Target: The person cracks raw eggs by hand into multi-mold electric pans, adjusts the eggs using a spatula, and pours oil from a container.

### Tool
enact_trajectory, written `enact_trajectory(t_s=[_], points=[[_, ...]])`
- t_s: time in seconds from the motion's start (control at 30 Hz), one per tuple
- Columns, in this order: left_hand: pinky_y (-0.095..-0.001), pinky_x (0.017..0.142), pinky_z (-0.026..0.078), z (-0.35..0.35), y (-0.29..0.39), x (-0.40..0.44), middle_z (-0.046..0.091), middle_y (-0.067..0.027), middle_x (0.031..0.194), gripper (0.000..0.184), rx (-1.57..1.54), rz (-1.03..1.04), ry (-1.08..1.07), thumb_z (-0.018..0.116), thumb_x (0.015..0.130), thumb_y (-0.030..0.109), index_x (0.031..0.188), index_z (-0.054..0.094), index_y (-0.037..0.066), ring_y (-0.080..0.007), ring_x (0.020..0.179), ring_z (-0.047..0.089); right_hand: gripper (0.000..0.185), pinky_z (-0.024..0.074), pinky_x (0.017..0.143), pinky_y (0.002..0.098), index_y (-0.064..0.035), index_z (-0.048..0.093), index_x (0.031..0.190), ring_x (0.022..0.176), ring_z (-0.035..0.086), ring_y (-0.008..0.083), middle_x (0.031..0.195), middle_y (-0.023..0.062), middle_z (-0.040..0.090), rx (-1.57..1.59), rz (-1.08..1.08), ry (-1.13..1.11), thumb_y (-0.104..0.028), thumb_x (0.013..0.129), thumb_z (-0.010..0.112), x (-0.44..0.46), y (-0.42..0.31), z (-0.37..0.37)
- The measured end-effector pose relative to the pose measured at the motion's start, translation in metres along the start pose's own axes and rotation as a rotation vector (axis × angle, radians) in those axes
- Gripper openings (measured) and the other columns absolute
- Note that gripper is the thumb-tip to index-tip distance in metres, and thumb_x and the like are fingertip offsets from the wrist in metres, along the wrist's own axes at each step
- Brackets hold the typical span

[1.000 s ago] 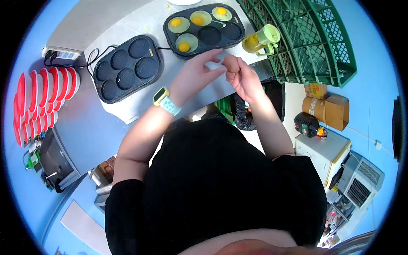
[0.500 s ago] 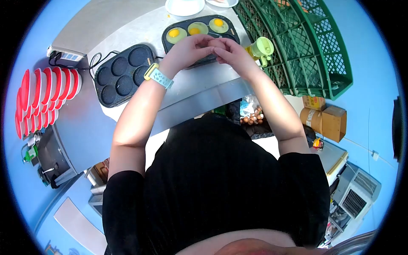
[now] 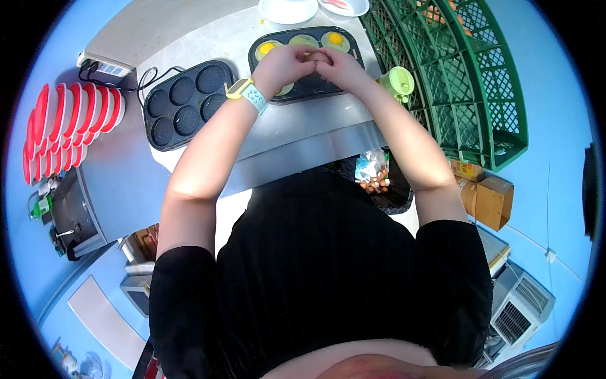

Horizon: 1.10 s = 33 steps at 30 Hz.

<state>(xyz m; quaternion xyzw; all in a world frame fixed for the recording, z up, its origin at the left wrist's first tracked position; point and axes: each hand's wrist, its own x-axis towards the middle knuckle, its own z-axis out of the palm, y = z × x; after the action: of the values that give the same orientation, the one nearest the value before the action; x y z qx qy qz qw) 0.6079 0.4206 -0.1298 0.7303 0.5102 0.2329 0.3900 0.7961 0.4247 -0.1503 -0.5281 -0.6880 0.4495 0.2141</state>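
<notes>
Both hands meet over a dark round-welled pan [image 3: 303, 96] at the counter's back. My left hand [image 3: 281, 66], with a yellow-cased watch [image 3: 238, 88] on its wrist, is closed on one side of a brown egg [image 3: 318, 57]. My right hand [image 3: 343, 68] closes on the egg's other side. The fingers hide part of the egg. Raw eggs with yellow yolks [image 3: 266, 48] lie in several wells of this pan; the hands partly cover the others. A second dark pan [image 3: 183, 104] with bare wells is left of my left wrist.
A yellow-green lidded jug [image 3: 399, 82] stands right of the pan, beside green crates [image 3: 461, 95]. White plates [image 3: 288, 10] are at the back. Red-and-white stacked containers [image 3: 69, 129] are at the left. An open dark bag with eggshells [image 3: 377, 183] sits below the counter edge.
My hands have come together around the egg and moved up and left, from the counter's front edge to over the pan. The view has shifted, showing more plates and the bag's contents.
</notes>
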Motion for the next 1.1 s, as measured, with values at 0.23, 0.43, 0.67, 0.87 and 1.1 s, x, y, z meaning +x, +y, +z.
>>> enact_trajectory(t_s=[0.23,0.43,0.67,0.87,1.1], points=[[-0.0295,0.073,0.051,0.005,-0.008,0.015,0.071,-0.0094,0.087,0.032,-0.069,-0.012,-0.045,0.062,0.082,0.024,0.112,0.069,0.015,-0.0183,0.076,0.066,0.038,0.0487,0.080,0.0307,-0.0058,0.061,0.117,0.088,0.063,0.0185,0.096,0.0095,0.067,-0.090,-0.013,-0.060,-0.023,0.083,0.059,0.002,-0.021,-0.015],[-0.0306,0.069,0.052,0.008,-0.019,0.024,0.070,-0.0113,0.081,0.037,0.010,0.016,0.047,0.064,0.081,0.036,0.113,0.068,0.018,-0.0217,0.069,0.067,0.041,0.0480,0.075,0.0291,-0.0084,0.058,0.122,0.081,0.060,0.0154,0.089,0.0060,0.064,-0.133,-0.043,-0.040,-0.021,0.083,0.059,0.006,-0.006,-0.017],[-0.0309,0.066,0.053,-0.004,-0.010,0.022,0.070,-0.0100,0.080,0.039,0.136,0.085,0.027,0.063,0.084,0.037,0.120,0.065,0.021,-0.0196,0.066,0.066,0.042,0.0467,0.071,0.0269,-0.0050,0.056,0.123,0.074,0.056,0.0140,0.083,0.0043,0.061,-0.260,-0.163,-0.011,-0.018,0.083,0.059,0.007,-0.008,-0.026],[-0.0289,0.061,0.052,-0.024,0.017,0.019,0.069,-0.0080,0.077,0.035,0.176,0.177,0.123,0.062,0.086,0.032,0.119,0.065,0.022,-0.0169,0.060,0.064,0.035,0.0459,0.069,0.0268,-0.0031,0.059,0.116,0.072,0.052,0.0140,0.081,0.0040,0.056,-0.265,-0.411,0.035,-0.009,0.082,0.059,-0.002,-0.056,-0.049],[-0.0311,0.072,0.052,-0.050,0.063,-0.006,0.070,-0.0122,0.085,0.037,0.095,0.095,0.043,0.063,0.087,0.036,0.122,0.063,0.024,-0.0216,0.076,0.068,0.028,0.0495,0.070,0.0293,-0.0081,0.062,0.113,0.074,0.059,0.0150,0.083,0.0071,0.065,-0.097,-0.299,0.225,-0.012,0.086,0.060,-0.021,-0.071,-0.040]])
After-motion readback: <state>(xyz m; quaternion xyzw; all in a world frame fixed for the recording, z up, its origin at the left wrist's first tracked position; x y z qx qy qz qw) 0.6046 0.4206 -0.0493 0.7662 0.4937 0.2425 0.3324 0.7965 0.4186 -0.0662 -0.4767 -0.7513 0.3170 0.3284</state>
